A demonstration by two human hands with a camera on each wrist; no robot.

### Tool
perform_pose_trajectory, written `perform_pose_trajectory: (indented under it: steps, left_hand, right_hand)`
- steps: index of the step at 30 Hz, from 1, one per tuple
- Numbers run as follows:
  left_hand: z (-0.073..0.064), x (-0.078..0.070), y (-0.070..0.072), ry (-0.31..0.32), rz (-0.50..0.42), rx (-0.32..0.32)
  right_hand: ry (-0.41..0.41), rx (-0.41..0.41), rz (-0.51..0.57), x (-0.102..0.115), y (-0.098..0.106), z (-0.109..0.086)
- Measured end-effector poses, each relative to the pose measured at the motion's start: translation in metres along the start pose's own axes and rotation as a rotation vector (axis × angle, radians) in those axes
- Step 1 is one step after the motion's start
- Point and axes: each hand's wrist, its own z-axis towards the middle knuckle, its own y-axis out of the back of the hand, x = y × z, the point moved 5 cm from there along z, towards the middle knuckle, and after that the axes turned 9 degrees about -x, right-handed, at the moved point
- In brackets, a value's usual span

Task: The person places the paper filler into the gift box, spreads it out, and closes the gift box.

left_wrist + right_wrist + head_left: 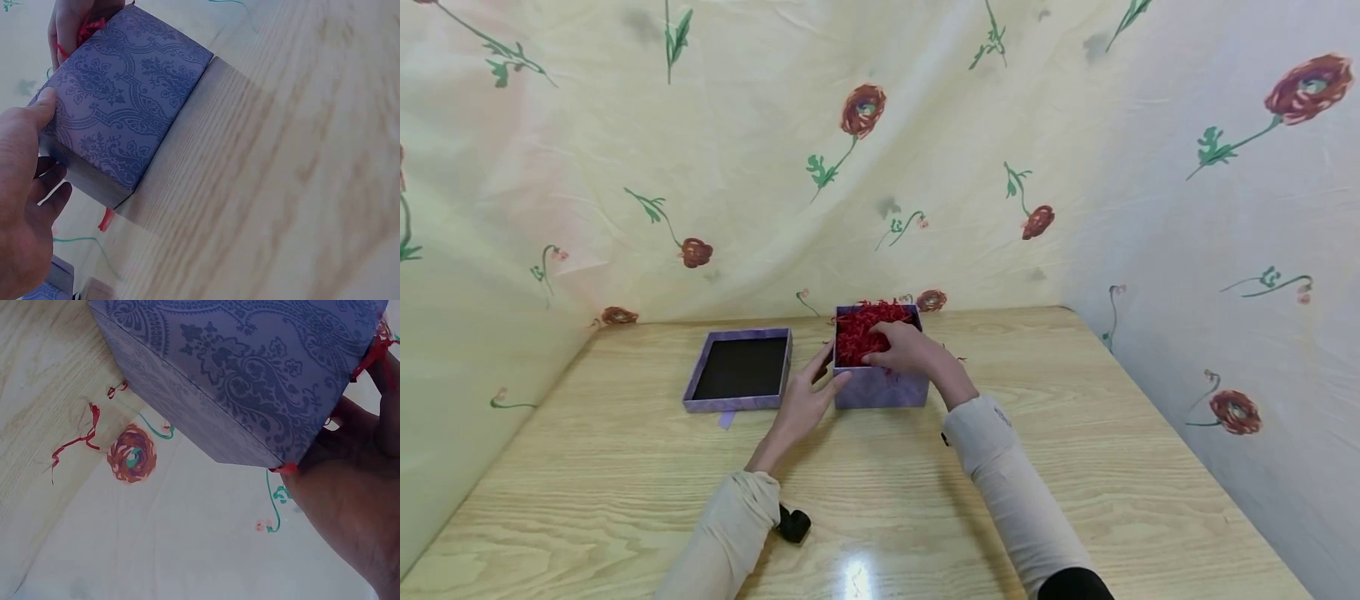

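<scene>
Right up close, a black band (1075,585) circles the right sleeve (1026,508), pale, smooth cloth running up to a turned-back cuff. Over on the other side, the left sleeve (722,529) bunches in soft creases, a rounded black piece (793,525) just beside its cuff. Beneath it all spreads the tabletop (1090,433), pale and wood-grained, with a bright glare spot near us.

And here's the left grip (802,408), curled round the near left corner of the box (882,388), thumb on the front face, fingers along the side wall. What a surface: lavender, covered in darker scrolling floral pattern, flat faces meeting at crisp edges. The box stands upright toward the far side of the tabletop.

Just left of that grip lies the lid (722,405), shallow and square, lavender rim around a matte black inside, a small lavender tab (726,419) poking out below.

Now the right grip (913,348), down in the crinkled red shreds (861,337) heaped in the box; the fingertips are buried, so I cannot tell whether it pinches any. A few thin strands (94,428) lie loose beyond the box's right side. Behind everything hangs cream cloth (760,150), lightly rippled, printed with red flowers on green stems.
</scene>
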Motion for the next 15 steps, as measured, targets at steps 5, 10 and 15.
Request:
perform_pose_trajectory:
  steps: [5,10,15]
  left_hand:
    - [0.001,0.001,-0.002,-0.007,-0.015,0.002]
    - [0.003,0.008,-0.003,-0.007,-0.005,0.004]
    - [0.007,0.036,-0.005,-0.007,0.01,-0.01]
  right_hand:
    - [-0.024,0.002,-0.03,-0.004,-0.004,0.008]
    - [-0.043,-0.01,-0.039,-0.005,-0.007,0.013]
    - [-0.049,-0.02,-0.062,-0.006,-0.009,0.019]
